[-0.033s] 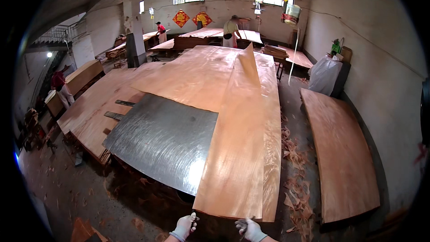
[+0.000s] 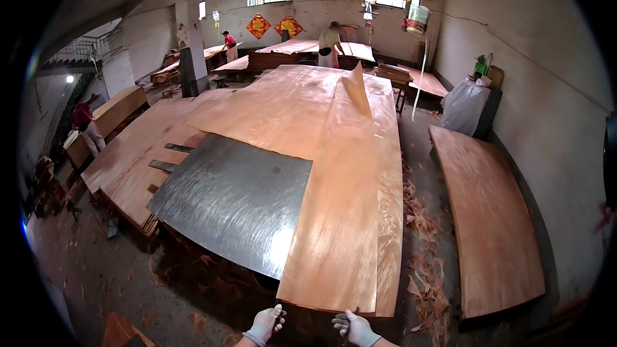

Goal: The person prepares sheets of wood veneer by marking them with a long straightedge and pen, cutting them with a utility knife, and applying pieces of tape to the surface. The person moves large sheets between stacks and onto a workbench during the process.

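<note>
A long strip of tan wood veneer [image 2: 334, 218] reaches toward me across the table, its far end curled up in a fold. Another lighter veneer sheet [image 2: 387, 231] shows along its right side. My left hand [image 2: 265, 323], in a pale glove, is closed just below the strip's near left corner. Whether anything sits in its fingers is hidden. Near the strip's right corner, my gloved right hand [image 2: 357, 329] is closed too, with something small and dark at its fingers that I cannot make out. A shiny grey metal sheet [image 2: 234, 199] lies left of the strip.
A wide veneer sheet [image 2: 270, 109] covers the table's far part. Two dark bars [image 2: 164, 166] stick out beside the metal sheet. To the right stands a low stack of boards [image 2: 488, 218]; wood scraps [image 2: 427, 270] litter the floor between. Co-workers [image 2: 330, 45] stand farther back.
My right hand has shifted very slightly left and its fingers have turned a little. The left hand and the veneer look the same.
</note>
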A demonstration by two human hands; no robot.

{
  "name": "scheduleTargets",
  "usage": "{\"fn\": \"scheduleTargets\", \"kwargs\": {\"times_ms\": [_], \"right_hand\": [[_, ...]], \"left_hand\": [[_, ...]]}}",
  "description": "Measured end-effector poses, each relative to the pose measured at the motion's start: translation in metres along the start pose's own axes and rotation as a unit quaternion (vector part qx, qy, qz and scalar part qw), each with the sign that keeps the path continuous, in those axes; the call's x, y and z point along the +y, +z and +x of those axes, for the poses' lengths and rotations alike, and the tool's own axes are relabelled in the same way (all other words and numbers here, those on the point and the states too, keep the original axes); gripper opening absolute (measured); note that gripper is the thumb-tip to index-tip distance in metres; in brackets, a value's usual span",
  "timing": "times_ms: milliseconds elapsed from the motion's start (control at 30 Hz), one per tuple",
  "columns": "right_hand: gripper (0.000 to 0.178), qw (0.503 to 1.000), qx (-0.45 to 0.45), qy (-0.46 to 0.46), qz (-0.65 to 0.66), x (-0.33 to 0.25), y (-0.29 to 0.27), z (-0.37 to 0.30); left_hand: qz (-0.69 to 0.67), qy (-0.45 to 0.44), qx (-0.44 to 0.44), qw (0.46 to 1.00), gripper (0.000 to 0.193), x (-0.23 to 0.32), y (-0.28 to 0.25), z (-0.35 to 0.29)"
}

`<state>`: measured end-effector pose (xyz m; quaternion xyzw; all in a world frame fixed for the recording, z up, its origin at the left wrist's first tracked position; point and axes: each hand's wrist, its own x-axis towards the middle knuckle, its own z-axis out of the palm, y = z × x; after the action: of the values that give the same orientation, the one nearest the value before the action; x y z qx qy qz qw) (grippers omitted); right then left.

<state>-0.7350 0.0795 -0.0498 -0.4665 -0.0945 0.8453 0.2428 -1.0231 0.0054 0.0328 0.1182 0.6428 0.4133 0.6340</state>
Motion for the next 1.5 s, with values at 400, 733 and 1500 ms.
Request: {"fn": "scheduleTargets", "kwargs": {"times_ms": [400,733,1500], "right_hand": [[0.024,0.977,0.055,-0.192,-0.071,-0.004,0.136,-0.041],[0.048,0.955,0.000,-0.230,0.189,-0.093,-0.108,-0.158],[0.059,0.879,-0.259,-0.235,0.325,-0.375,-0.535,-0.483]], "left_hand": [[0.370,0.036,-0.379,0.847,0.040,-0.026,0.045,-0.038],[0.198,-0.092,-0.224,0.950,0.027,-0.123,0.116,0.027],[-0.380,-0.248,0.030,0.891,0.112,-0.215,0.645,0.154]]}}
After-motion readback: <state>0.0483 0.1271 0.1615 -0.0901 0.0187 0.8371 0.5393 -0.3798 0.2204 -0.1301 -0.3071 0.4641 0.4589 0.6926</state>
